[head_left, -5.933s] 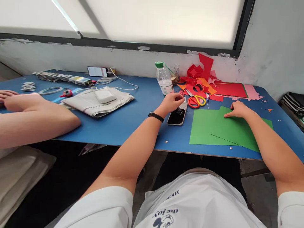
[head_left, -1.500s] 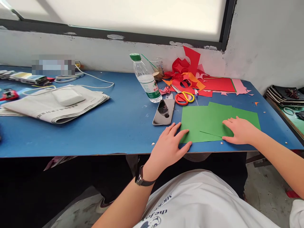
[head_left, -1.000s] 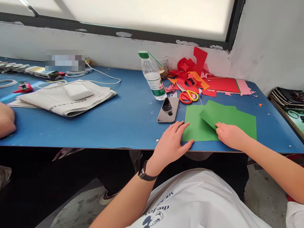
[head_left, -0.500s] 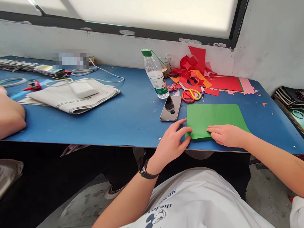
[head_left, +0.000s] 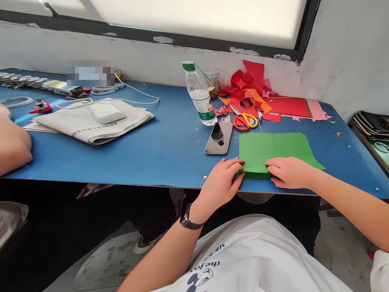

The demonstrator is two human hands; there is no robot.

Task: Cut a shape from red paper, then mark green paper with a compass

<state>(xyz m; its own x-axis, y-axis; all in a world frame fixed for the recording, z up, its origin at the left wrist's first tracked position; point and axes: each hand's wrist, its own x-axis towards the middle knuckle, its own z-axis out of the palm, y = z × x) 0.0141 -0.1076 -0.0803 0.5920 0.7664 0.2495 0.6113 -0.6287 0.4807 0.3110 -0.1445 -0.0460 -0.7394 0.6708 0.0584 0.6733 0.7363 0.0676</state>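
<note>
A sheet of green paper (head_left: 273,148) lies on the blue table in front of me, its near edge bent up along a fold. My left hand (head_left: 223,174) pinches the near left corner between thumb and fingers. On the near edge further right, my right hand (head_left: 288,172) grips the paper, fingers above and thumb tucked at the fold. Beyond the sheet lie scissors (head_left: 243,121) with red and yellow handles. To the left of the paper rests a phone (head_left: 219,138), screen up.
A water bottle (head_left: 200,97) with a green cap stands behind the phone. Red paper scraps (head_left: 252,89) pile against the wall. Folded newspaper (head_left: 91,125) carries a white box (head_left: 107,111). Another person's arm (head_left: 13,146) rests at the table's left. The table edge (head_left: 170,187) runs close before me.
My left fingers have closed onto the paper's corner. The near edge has lifted into a clearer fold, and my right thumb has moved to the edge.
</note>
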